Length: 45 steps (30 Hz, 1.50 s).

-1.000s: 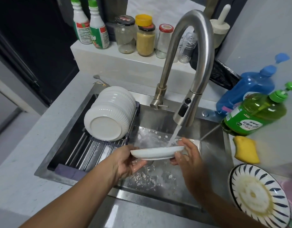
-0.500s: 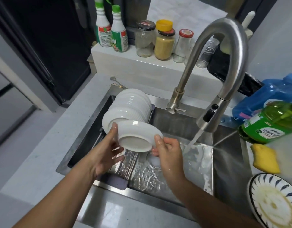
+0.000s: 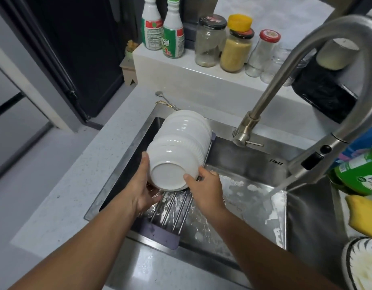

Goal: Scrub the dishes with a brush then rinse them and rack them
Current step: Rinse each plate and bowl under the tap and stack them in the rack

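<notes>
- Kitchen corner with a pale speckled countertop point(image 3: 55, 197) around a stainless steel sink point(image 3: 254, 155), and the curved steel faucet point(image 3: 319, 59) running.
- Our left hand point(image 3: 141, 185) and right hand point(image 3: 206, 185) hold a white ribbed ceramic bowl point(image 3: 170, 170) by its sides, on edge against the row of white bowls point(image 3: 185, 130) on the purple-ended metal drying rack point(image 3: 172, 210).
- Wet fingers could slip, or the leaning row might slide and chip something.
- A dirty striped plate point(image 3: 361, 266) waits at right.
</notes>
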Tool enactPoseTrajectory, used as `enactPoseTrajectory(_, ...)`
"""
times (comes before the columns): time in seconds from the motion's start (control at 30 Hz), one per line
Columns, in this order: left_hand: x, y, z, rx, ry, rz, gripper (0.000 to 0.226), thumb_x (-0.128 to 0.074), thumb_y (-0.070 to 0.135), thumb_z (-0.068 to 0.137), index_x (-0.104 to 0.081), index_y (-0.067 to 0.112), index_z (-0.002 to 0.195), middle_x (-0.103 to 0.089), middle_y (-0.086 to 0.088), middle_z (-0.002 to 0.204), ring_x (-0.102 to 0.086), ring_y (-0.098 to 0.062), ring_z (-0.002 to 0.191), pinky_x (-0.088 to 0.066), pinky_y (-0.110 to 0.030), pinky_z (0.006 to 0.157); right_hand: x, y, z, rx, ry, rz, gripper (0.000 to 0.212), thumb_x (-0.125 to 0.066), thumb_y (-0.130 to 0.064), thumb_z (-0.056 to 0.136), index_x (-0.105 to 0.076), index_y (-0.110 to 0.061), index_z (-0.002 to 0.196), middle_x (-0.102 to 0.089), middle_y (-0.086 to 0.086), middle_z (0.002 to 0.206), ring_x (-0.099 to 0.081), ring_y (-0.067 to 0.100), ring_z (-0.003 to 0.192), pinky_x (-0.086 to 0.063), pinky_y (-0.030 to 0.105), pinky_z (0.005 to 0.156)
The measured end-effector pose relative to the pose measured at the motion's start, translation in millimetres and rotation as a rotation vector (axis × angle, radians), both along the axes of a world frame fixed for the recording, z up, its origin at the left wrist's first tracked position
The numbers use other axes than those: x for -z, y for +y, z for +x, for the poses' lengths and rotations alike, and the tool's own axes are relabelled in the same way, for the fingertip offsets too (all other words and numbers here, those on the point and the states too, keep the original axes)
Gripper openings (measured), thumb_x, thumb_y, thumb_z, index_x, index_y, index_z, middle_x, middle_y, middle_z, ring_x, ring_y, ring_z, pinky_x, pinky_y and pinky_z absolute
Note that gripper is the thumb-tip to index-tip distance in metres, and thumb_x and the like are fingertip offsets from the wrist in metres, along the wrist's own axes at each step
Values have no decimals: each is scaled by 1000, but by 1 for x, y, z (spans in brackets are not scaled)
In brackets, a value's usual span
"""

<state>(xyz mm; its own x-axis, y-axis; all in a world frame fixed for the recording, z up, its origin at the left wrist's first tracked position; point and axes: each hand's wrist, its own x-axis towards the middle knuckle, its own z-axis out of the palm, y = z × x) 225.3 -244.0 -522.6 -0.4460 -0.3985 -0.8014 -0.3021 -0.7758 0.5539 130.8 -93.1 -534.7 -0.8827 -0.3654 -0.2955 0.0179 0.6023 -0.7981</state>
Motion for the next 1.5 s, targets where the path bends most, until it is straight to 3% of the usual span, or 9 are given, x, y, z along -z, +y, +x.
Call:
enactPoseTrajectory(0.23, -12, 1, -10, -67, -22, 84, 78, -57, 92, 68, -58, 26, 109, -59, -11, 129, -60, -34, 118, -46, -57, 106, -5, 3, 7, -85, 93, 140, 58, -66, -41, 94, -53, -18, 146, -50, 3, 130, -59, 16, 98, -51, 33, 94)
enactPoseTrajectory(0.37, -18, 8, -16, -168, -5, 101, 93, -64, 93, 62, -55, 24, 125, -56, -11, 135, -61, -35, 119, -50, -60, 103, -10, 7, -1, -67, 45, 93, 48, -70, -42, 90, -63, -24, 134, -59, 4, 122, -59, 17, 100, -52, 35, 90)
enactPoseTrajectory(0.57, -49, 28, -24, -216, -5, 42, 63, -59, 70, 89, -50, 20, 126, -57, -3, 95, -61, -25, 85, -52, -45, 78, -19, 32, -13, -31, -10, 80, 52, -71, -32, 94, -59, -12, 140, -67, 5, 125, -59, 14, 102, -40, 23, 87)
enactPoseTrajectory(0.7, -55, 51, -30, -240, -90, 32, 55, -62, 59, 95, -48, 19, 129, -58, -3, 113, -59, -26, 106, -50, -40, 81, -15, 69, -18, 1, -60, 96, 10, -69, -24, 94, -75, -17, 95, -75, 1, 90, -69, 20, 86, -56, 31, 82)
enactPoseTrajectory(0.87, -47, 97, -48, -303, -131, 18, 49, -60, 29, 97, -48, 11, 141, -64, -8, 132, -69, -26, 114, -62, -29, 80, -15, 128, -32, -63, -66, 186, 27, -64, -10, 93, -69, -4, 67, -61, 0, 59, -52, 11, 55, -43, 27, 61)
enactPoseTrajectory(1.0, -49, 152, -64, -143, -72, -10, 18, -47, -2, 96, -60, 11, 95, -57, -3, 63, -48, -11, 37, -38, -16, 37, -25, 176, -46, -52, -89, 278, 17, -57, -1, 88, -68, 7, 79, -65, 19, 70, -55, 20, 58, -46, 26, 55)
enactPoseTrajectory(1.17, -32, 222, -83, 158, -109, 6, 30, -42, -8, 95, -52, 11, 75, -46, 0, 44, -41, -14, 48, -34, -15, 37, -50, 239, -61, -35, 5, 353, 17, -61, -5, 93, -77, -1, 98, -75, 13, 90, -67, 23, 78, -52, 31, 67)
enactPoseTrajectory(1.27, -34, 265, -93, 355, -77, 73, 24, -45, -4, 99, -58, 11, 86, -55, -3, 59, -52, -12, 54, -43, -16, 36, -59, 273, -69, 54, 40, 318, 21, -63, -5, 93, -79, -8, 105, -77, 12, 99, -72, 27, 90, -55, 30, 75)
enactPoseTrajectory(1.5, -28, 347, -116, 797, 24, -45, 21, -55, 3, 98, -59, 12, 79, -59, -3, 60, -54, -11, 52, -46, -19, 46, -76, 342, -81, 162, 107, 292, 18, -57, 1, 85, -64, 4, 68, -52, 13, 59, -43, 13, 56, -41, 31, 56)
